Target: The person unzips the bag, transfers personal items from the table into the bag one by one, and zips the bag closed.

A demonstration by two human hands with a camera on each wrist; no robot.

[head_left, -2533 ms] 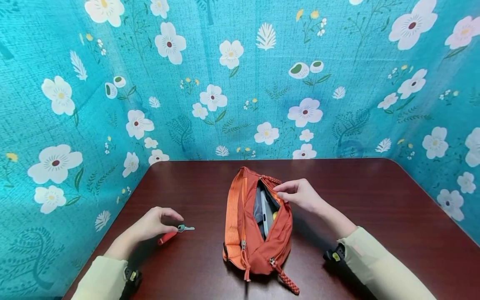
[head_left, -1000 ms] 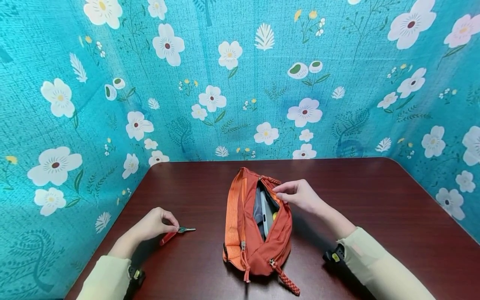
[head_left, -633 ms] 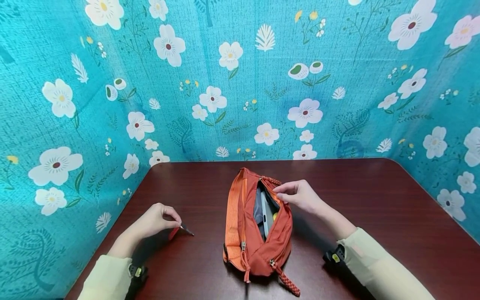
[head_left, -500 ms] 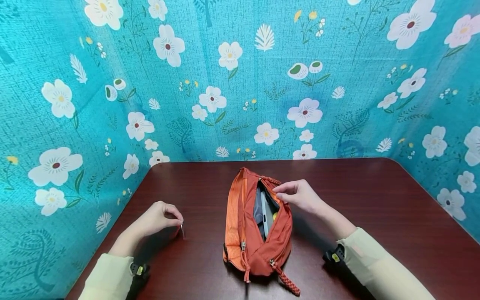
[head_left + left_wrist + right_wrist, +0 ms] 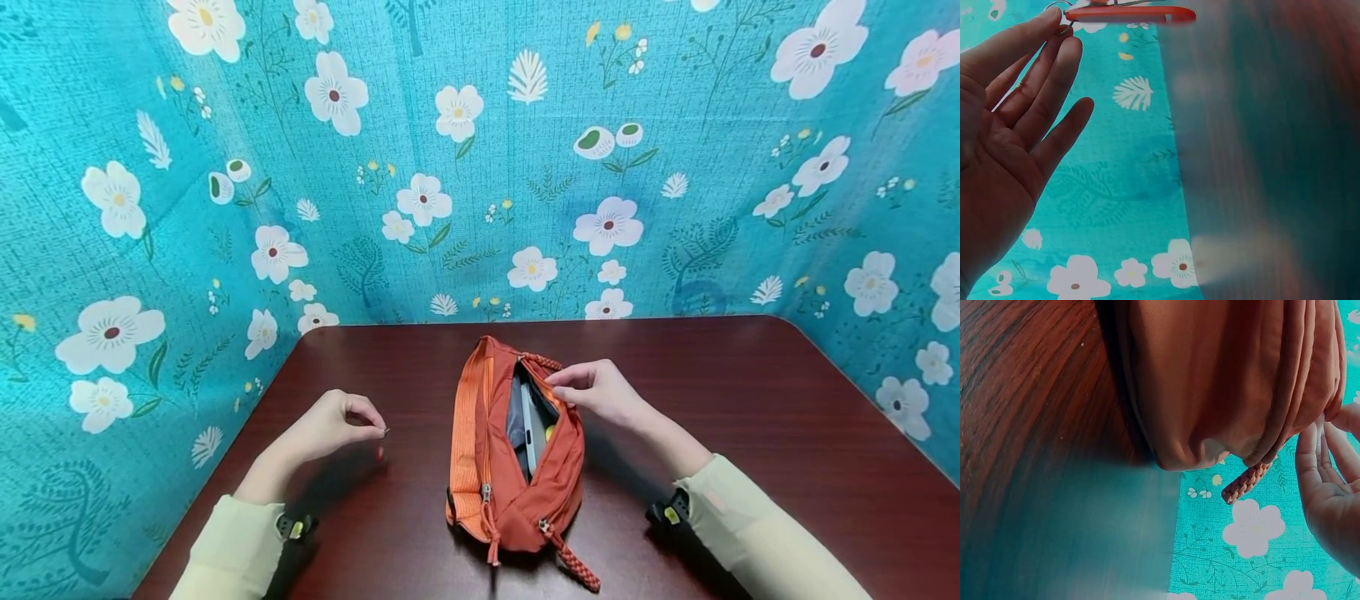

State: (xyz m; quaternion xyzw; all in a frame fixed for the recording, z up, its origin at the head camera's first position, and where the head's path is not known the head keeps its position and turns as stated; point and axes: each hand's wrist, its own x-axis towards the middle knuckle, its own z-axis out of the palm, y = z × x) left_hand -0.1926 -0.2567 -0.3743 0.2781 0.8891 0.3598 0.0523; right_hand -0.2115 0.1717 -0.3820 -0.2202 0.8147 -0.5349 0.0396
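Note:
In the head view my left hand (image 5: 330, 433) is raised above the table, left of the bag. Thumb and fingertips pinch a metal key ring (image 5: 1060, 7). From it hangs a slim red fob (image 5: 1132, 14), blurred small in the head view; the key itself is barely visible at the top edge of the left wrist view. The rust-orange bag (image 5: 555, 492) lies unzipped in the middle. My right hand (image 5: 603, 392) pinches the right edge of its opening. Inside show a flat grey-white device (image 5: 531, 429) and a bit of something yellow (image 5: 550, 432).
The dark red-brown table (image 5: 750, 417) extends around the bag. A braided zipper pull (image 5: 577, 567) hangs from the bag's near end, and an orange strap (image 5: 467, 433) runs along its left side. A turquoise flowered cloth (image 5: 480, 167) stands behind and beside the table.
My left hand has lifted the keys off the table and moved up and to the right, and they now hang downward. The right hand and the bag have stayed put.

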